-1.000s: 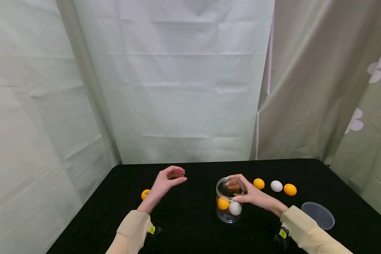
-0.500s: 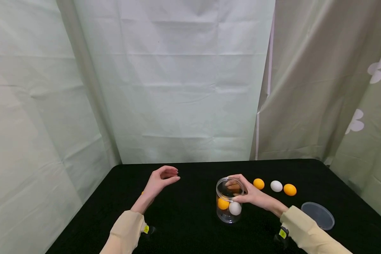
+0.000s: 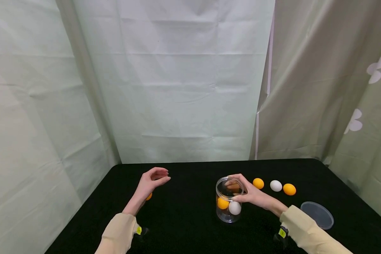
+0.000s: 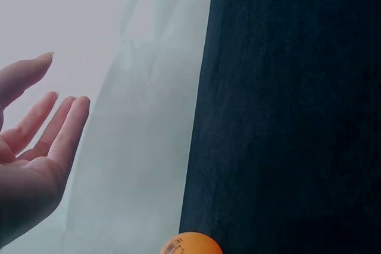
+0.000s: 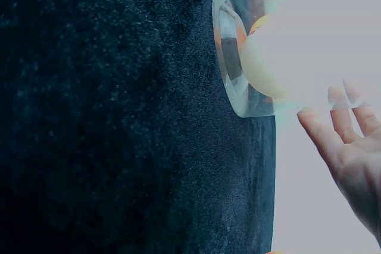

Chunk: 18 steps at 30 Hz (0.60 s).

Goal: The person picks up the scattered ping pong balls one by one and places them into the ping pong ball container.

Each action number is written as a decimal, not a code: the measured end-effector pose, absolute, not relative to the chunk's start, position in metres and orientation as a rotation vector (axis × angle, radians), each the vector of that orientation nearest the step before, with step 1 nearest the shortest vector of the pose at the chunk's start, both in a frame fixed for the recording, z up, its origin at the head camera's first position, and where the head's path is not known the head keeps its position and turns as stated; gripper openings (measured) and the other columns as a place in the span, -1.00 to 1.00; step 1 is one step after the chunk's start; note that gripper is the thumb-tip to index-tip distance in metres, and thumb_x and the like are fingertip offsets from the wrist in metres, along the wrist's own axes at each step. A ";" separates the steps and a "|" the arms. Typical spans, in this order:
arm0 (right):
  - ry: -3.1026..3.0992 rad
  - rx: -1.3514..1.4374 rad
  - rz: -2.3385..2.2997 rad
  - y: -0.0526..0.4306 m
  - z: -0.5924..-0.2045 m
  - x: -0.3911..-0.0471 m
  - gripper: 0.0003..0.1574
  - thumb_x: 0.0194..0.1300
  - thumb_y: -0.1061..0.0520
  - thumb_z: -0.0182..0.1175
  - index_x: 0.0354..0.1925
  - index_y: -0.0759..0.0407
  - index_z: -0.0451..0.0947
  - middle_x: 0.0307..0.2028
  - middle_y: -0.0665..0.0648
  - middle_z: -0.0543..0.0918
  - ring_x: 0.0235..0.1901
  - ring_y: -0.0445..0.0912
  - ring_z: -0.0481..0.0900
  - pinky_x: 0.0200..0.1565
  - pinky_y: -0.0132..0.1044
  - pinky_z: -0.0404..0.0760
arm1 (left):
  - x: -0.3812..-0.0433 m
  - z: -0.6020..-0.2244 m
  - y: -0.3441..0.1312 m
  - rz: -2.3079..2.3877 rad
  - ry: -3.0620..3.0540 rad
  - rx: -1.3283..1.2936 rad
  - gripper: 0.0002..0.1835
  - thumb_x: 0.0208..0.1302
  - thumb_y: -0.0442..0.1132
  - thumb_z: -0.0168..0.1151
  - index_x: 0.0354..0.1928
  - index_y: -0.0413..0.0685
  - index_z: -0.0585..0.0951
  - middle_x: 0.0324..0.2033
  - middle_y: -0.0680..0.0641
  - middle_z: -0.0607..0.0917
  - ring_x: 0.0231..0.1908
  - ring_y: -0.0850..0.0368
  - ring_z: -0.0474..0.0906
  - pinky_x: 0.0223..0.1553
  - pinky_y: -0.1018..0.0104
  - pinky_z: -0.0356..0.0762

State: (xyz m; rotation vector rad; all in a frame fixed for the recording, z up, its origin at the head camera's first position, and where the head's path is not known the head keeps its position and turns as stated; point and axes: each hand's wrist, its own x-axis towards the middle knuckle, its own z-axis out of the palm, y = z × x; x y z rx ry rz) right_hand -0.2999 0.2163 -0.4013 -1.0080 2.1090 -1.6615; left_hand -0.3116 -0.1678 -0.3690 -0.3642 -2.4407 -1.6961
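A clear round jar [image 3: 229, 216] without its lid stands upright on the black table. Inside it lie an orange ball [image 3: 223, 203] and a white ball [image 3: 234, 208], both like table tennis balls. My right hand [image 3: 249, 192] grips the jar near its rim from the right, thumb in front and fingers behind. Over the left part of the table hovers my left hand [image 3: 150, 181], fingers loosely bent and holding nothing. Partly hidden behind the left wrist is another orange ball [image 3: 149, 196]; in the left wrist view this printed orange ball [image 4: 191, 244] shows at the bottom edge.
Right of the jar, an orange ball [image 3: 258, 183], a white ball [image 3: 276, 186] and a second orange ball [image 3: 289, 189] lie in a loose row. A translucent round lid [image 3: 317, 215] rests flat nearer the right forearm. Pale curtains [image 3: 184, 106] hang behind the table.
My left hand has drifted left and slightly down, passing in front of the orange ball, which now peeks out on the wrist's right side. The right hand and jar have stayed put.
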 end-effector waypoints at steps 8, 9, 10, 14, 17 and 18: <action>2.109 -1.002 -1.665 0.215 -0.400 -0.299 -0.27 0.18 0.19 0.07 0.25 0.08 -0.01 0.17 0.26 0.19 0.16 0.16 0.14 0.03 0.12 0.23 | -0.308 -0.370 -0.178 -1.720 -2.431 -0.327 -0.55 0.06 -0.09 0.31 -0.03 -0.12 0.49 -0.12 -0.11 0.54 -0.12 0.03 0.47 -0.06 0.04 0.36; 2.106 -1.006 -1.665 0.215 -0.400 -0.299 -0.27 0.19 0.21 0.06 0.26 0.08 -0.01 0.17 0.26 0.18 0.16 0.17 0.13 0.04 0.12 0.22 | -0.308 -0.370 -0.180 -1.723 -2.430 -0.320 -0.56 0.07 -0.10 0.31 -0.03 -0.12 0.49 -0.11 -0.11 0.54 -0.12 0.02 0.47 -0.06 0.04 0.36; 2.105 -1.004 -1.666 0.214 -0.400 -0.299 -0.27 0.18 0.21 0.06 0.25 0.07 -0.01 0.17 0.26 0.19 0.16 0.16 0.13 0.04 0.11 0.22 | -0.308 -0.371 -0.182 -1.728 -2.429 -0.315 -0.56 0.08 -0.11 0.30 -0.02 -0.13 0.48 -0.11 -0.12 0.53 -0.11 0.02 0.47 -0.06 0.05 0.36; 2.106 -1.009 -1.664 0.213 -0.400 -0.300 -0.27 0.18 0.20 0.07 0.25 0.06 -0.01 0.17 0.25 0.19 0.16 0.16 0.14 0.04 0.11 0.23 | -0.306 -0.372 -0.190 -1.738 -2.433 -0.291 -0.55 0.09 -0.13 0.29 0.00 -0.16 0.46 -0.09 -0.15 0.52 -0.10 0.00 0.46 -0.07 0.08 0.39; 2.109 -1.016 -1.660 0.212 -0.400 -0.300 -0.26 0.18 0.18 0.08 0.26 0.07 -0.01 0.16 0.25 0.19 0.15 0.16 0.14 0.03 0.10 0.24 | -0.306 -0.373 -0.196 -1.732 -2.438 -0.276 -0.53 0.09 -0.13 0.29 0.01 -0.18 0.45 -0.08 -0.17 0.51 -0.10 0.00 0.46 -0.07 0.09 0.39; 2.109 -1.019 -1.659 0.212 -0.400 -0.300 -0.26 0.18 0.17 0.08 0.26 0.07 -0.01 0.16 0.25 0.19 0.16 0.16 0.13 0.03 0.10 0.24 | -0.305 -0.373 -0.197 -1.729 -2.440 -0.274 -0.52 0.09 -0.12 0.29 0.01 -0.18 0.45 -0.08 -0.18 0.51 -0.09 -0.01 0.46 -0.07 0.09 0.39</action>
